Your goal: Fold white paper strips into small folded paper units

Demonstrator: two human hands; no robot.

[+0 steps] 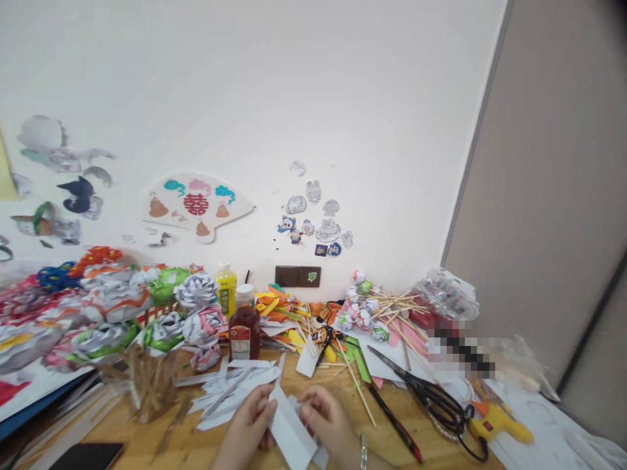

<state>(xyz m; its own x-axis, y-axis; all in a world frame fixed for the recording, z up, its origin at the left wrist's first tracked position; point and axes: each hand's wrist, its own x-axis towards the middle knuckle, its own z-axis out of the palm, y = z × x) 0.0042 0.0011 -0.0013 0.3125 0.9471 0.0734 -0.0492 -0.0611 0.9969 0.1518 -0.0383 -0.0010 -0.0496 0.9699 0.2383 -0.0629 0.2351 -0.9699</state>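
Note:
A folded piece of white paper [292, 427] is held up over the near middle of the wooden table. My left hand [249, 421] is closed on its left edge, with the thumb in front. On the other side, my right hand [327, 419] has its fingers curled and pinched at the paper's right edge; some fingertips are hidden behind it. Part of a white layer shows below the right hand. Just beyond my hands lies a loose pile of white paper strips [235, 391].
Paper flowers [166, 333] on sticks stand in a clear container at left. A brown bottle [243, 333] and a yellow bottle [226, 290] stand behind the strips. Rightward lie black scissors [438, 398], a pen [394, 421] and a yellow glue gun [502, 424]. A dark phone-like slab [85, 455] lies front left.

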